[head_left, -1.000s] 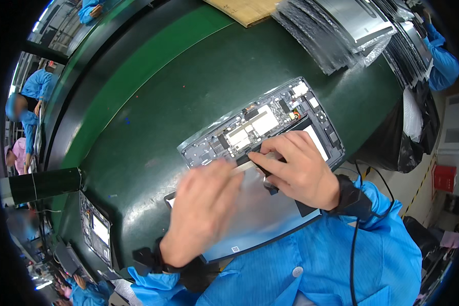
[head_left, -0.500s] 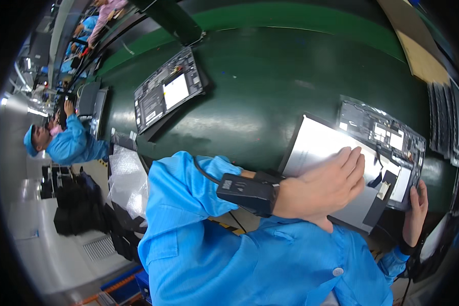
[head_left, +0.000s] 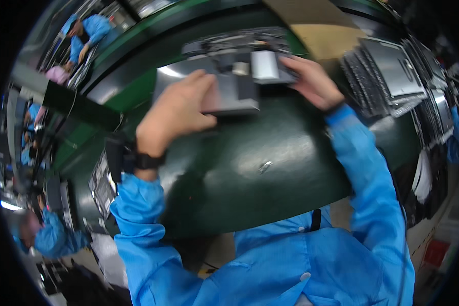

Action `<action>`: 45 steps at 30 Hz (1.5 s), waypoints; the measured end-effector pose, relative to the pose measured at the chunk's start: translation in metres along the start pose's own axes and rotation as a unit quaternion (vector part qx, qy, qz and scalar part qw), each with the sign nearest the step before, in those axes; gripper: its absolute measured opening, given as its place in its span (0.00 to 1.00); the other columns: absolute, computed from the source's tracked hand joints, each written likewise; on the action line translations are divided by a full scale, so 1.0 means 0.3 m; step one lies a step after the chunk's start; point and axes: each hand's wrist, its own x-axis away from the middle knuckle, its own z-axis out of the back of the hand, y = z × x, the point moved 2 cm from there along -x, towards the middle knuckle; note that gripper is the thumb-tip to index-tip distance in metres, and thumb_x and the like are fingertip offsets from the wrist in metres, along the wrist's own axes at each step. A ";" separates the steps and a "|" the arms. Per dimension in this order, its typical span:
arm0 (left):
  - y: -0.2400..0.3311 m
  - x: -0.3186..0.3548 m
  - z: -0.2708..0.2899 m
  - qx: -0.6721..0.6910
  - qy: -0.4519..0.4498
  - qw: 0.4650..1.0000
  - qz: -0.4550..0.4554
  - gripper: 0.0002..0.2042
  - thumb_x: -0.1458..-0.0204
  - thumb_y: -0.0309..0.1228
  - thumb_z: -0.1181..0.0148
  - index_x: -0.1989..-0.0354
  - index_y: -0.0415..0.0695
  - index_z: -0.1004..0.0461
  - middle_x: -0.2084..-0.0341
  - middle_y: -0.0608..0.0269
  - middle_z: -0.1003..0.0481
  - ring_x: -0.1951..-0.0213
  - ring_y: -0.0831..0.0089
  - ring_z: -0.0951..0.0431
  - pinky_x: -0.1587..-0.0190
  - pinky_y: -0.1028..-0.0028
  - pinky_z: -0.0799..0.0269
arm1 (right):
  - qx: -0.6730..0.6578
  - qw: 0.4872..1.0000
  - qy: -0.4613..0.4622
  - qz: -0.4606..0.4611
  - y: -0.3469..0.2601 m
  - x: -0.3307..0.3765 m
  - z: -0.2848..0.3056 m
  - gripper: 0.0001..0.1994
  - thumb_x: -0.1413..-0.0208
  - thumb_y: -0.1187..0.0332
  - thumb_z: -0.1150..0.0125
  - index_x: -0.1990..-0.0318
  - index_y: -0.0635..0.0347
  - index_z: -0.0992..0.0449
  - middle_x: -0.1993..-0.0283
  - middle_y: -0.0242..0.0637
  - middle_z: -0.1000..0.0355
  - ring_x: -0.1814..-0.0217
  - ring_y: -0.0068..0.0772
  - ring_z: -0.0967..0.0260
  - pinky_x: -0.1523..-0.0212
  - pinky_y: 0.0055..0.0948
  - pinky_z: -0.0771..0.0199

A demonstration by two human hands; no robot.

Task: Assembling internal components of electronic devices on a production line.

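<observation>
My left hand (head_left: 181, 109) is over a silver, flat laptop display panel (head_left: 229, 97) at the middle of the far table, fingers on its top and thumb by its near edge. Some motion blur softens that hand. Behind and beside the panel is an opened laptop base (head_left: 234, 43) with dark inner parts exposed. A bright silver-white block (head_left: 264, 65) shows near its right end. There my right hand (head_left: 313, 81) grips the right edge, fingers at the far side and thumb nearer me. Part of the base is hidden under the panel.
The green table (head_left: 250, 188) carries a small shiny piece (head_left: 264, 166) near its middle. Stacked laptop parts (head_left: 392, 71) stand at the right, beside cardboard (head_left: 326, 41). Another opened laptop (head_left: 102, 186) lies at the left. A co-worker in blue (head_left: 61, 234) sits beyond it.
The view has turned to the right. The panel and laptop base now lie farther from my body, both arms stretched out. My left hand has shifted from flat on the panel to its near edge.
</observation>
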 end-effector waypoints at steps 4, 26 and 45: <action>-0.334 -0.111 -0.057 0.043 0.018 0.997 0.064 0.33 0.53 0.32 0.31 0.36 0.37 0.30 0.40 0.39 0.28 0.40 0.45 0.26 0.36 0.60 0.30 | 0.007 0.999 0.033 0.002 0.143 -0.536 -0.124 0.15 0.45 0.68 0.30 0.55 0.70 0.21 0.54 0.42 0.20 0.55 0.38 0.19 0.60 0.40 0.15; -0.481 -0.139 -0.234 -0.129 0.167 0.967 0.141 0.32 0.40 0.33 0.37 0.31 0.32 0.39 0.32 0.31 0.39 0.31 0.39 0.38 0.30 0.54 0.40 | 0.323 0.910 0.037 0.255 -0.076 0.141 -0.107 0.25 0.35 0.63 0.41 0.34 0.69 0.30 0.35 0.52 0.27 0.33 0.46 0.29 0.35 0.40 0.27; 1.408 -0.012 -0.006 0.314 -0.398 0.227 -0.832 0.12 0.47 0.33 0.36 0.57 0.41 0.25 0.74 0.54 0.26 0.71 0.53 0.21 0.70 0.58 0.27 | 0.205 0.905 0.091 0.361 -0.109 0.264 -0.057 0.20 0.45 0.66 0.41 0.47 0.67 0.20 0.50 0.51 0.19 0.49 0.43 0.20 0.44 0.38 0.22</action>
